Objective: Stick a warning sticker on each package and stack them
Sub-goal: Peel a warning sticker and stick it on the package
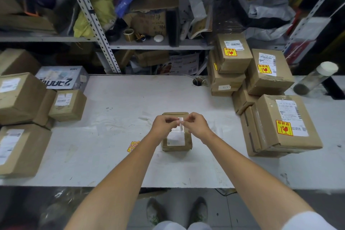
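A small brown package [176, 145] with a white shipping label lies in the middle of the white table [119, 99]. Just above it my left hand [162, 124] and my right hand [196, 123] pinch a small white strip, a sticker seen from its backing side [180, 122], between their fingertips. A few yellow-and-red warning stickers [133, 145] lie on the table to the left of the package. At the right stand stacked packages carrying warning stickers [283, 123]. Unstickered packages [67, 104] sit at the left.
More stickered boxes [231, 54] are piled at the back right next to a clear tube with a white cap [315, 77]. A printed box [61, 77] sits at the back left. Metal shelves full of bags and cartons [149, 24] rise behind the table.
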